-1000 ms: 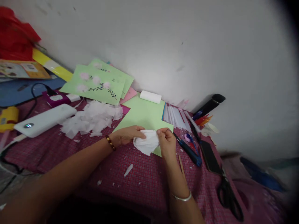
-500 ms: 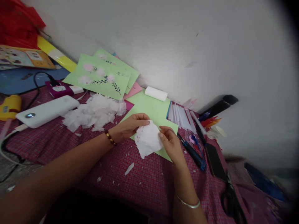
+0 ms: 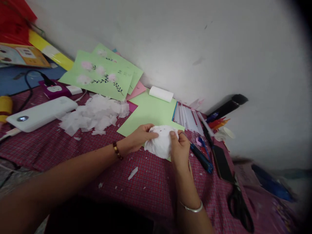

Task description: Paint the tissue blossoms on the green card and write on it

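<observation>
1. Tearing looks the main risk: the white tissue (image 3: 161,144) seems thin, and the two hands pulling apart, at nine and three o'clock, could split it. Dark specks near its twelve o'clock edge may be holes or marks; I cannot tell which.
2. A slack pinch on one side could let the tissue slip or crumple, since its six o'clock edge hangs free.
3. A sweep of the left hand (image 3: 141,138) towards ten o'clock could scatter the heap of loose paper scraps (image 3: 95,113).
4. A bump towards twelve o'clock could set the paper roll (image 3: 161,93) rolling on the green card (image 3: 153,112).
5. Left pose: the forearm comes in from eight o'clock, palm turned inward, thumb on top. Its grip is closed on the tissue's nine o'clock side.
6. Right pose: the forearm rises from five o'clock, with the right hand (image 3: 179,148) bent inward. Its grip is pinched on the three o'clock side, thumb towards the viewer, fingers curled behind.
7. The tissue is stretched between both hands, in front of the card's six o'clock edge; whether it touches the counter (image 3: 151,198) I cannot tell.
</observation>
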Demonstrator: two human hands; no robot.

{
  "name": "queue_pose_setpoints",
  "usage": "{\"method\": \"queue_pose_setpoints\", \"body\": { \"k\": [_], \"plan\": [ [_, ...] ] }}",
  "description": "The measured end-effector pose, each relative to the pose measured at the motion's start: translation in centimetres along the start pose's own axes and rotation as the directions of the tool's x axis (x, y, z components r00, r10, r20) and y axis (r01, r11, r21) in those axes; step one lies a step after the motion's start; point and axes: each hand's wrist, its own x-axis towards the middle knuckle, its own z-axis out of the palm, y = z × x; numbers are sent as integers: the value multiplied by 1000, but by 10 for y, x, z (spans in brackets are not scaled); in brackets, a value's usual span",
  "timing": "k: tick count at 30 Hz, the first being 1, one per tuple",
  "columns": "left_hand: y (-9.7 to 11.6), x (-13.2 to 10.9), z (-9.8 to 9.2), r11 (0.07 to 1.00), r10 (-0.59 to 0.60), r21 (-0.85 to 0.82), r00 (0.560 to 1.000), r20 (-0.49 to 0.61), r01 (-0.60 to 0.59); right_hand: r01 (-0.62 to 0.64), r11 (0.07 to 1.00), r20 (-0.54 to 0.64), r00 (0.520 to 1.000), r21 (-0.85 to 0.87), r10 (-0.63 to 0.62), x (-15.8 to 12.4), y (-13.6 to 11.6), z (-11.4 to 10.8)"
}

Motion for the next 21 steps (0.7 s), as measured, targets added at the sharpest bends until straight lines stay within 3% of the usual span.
{"method": "queue_pose_setpoints", "body": {
  "k": [3,5,12,18,21],
  "plan": [
    [6,4,-7,984,10,-175,996,-88,-25,-71,989,-85,993,126,82,3,1,1],
    [11,7,-10,979,45,-191,994,-104,-64,-106,972,-92,988,208,127,4,2,2],
    [5,3,-1,960,178,231,982,-67,-158,-129,968,25,992,214,126,-3,6,9],
    [10,0,-2,811,462,485,867,-188,-328,-164,961,45,986,222,158,-6,10,14],
    [13,0,-4,767,501,527,855,-134,-367,-134,976,100,988,171,118,-5,9,13]
  ]
}}
